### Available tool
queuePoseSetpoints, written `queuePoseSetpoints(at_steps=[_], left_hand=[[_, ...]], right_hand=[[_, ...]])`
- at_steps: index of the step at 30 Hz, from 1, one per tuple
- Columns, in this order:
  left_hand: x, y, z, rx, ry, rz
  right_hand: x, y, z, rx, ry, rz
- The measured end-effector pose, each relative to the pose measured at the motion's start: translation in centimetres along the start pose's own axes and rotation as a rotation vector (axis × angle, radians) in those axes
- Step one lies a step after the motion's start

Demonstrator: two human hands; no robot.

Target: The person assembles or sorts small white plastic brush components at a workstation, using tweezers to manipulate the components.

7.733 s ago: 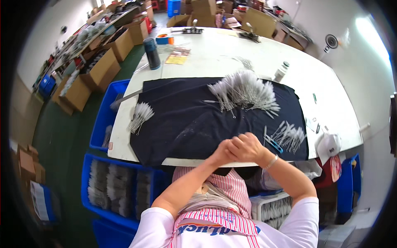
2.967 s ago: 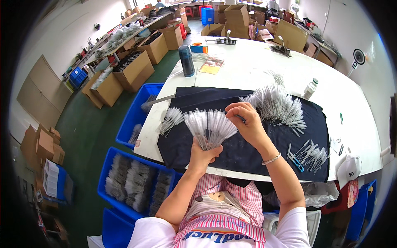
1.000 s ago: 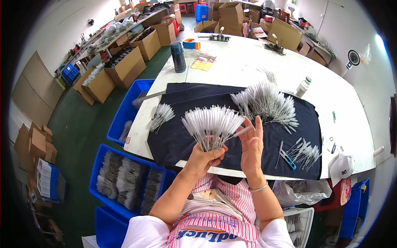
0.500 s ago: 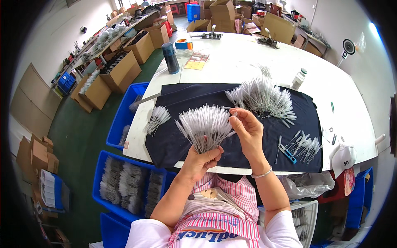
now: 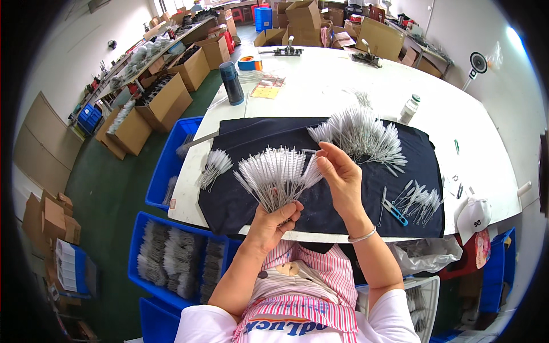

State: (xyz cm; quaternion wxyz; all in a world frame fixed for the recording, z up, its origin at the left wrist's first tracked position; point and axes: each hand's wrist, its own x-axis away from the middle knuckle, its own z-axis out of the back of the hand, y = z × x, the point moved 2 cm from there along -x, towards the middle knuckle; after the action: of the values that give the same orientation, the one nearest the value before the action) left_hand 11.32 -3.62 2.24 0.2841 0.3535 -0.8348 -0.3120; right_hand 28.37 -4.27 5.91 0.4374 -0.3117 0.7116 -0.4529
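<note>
A fanned bunch of white-bristled wire brushes (image 5: pixel 278 171) stands upright above the dark cloth. My left hand (image 5: pixel 273 222) is closed round the wire stems at its lower end. Beside the bunch's right edge is my right hand (image 5: pixel 341 174), thumb and forefinger apart near the outermost bristles; whether they touch a brush is hard to see. Behind lies a big heap of similar brushes (image 5: pixel 366 134). A smaller pile of brushes (image 5: pixel 215 166) rests at the cloth's left side, and loose brushes (image 5: pixel 420 203) lie at the right next to blue-handled scissors (image 5: pixel 396 212).
The dark cloth (image 5: pixel 246 134) covers the near part of a white table (image 5: pixel 320 77). On it stand a dark flask (image 5: pixel 231 84), a glass jar (image 5: pixel 409 108) and a white cap (image 5: pixel 474 216). Blue crates (image 5: pixel 135 243) with brush bundles sit below left.
My right thumb and forefinger have parted a little at the bunch's right edge. The bunch in my left hand has spread slightly wider, and the view has shifted a bit.
</note>
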Motion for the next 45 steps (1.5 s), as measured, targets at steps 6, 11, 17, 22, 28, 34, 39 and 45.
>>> queuePoseSetpoints(at_steps=[6, 11, 17, 22, 28, 34, 39, 45], left_hand=[[-0.1, -0.2, 0.0, -0.004, -0.003, -0.022], [-0.3, -0.5, 0.0, -0.01, -0.014, -0.006], [-0.3, -0.4, -0.6, 0.035, -0.075, 0.015], [-0.3, -0.6, -0.3, 0.114, -0.098, 0.054], [-0.3, -0.6, -0.6, 0.199, -0.116, 0.109], [-0.5, -1.1, -0.4, 0.211, -0.149, 0.126], [-0.5, -0.8, -1.4, 0.068, -0.102, 0.094], [-0.5, -1.0, -2.1, -0.055, -0.095, 0.014]], right_hand=[[0.2, 0.4, 1.5, 0.085, 0.093, 0.05], [0.5, -0.6, 1.7, 0.157, 0.084, 0.049], [-0.7, -3.6, 0.5, 0.354, -0.045, 0.351], [-1.5, -4.3, -0.2, 0.505, -0.143, 0.344], [-2.0, -4.3, -0.5, 0.561, -0.219, 0.364], [-2.1, -4.6, 0.1, 0.483, -0.205, 0.306], [-2.0, -4.2, 1.0, 0.615, -0.23, 0.379], [-1.7, -4.1, 0.8, 0.812, -0.234, 0.405]])
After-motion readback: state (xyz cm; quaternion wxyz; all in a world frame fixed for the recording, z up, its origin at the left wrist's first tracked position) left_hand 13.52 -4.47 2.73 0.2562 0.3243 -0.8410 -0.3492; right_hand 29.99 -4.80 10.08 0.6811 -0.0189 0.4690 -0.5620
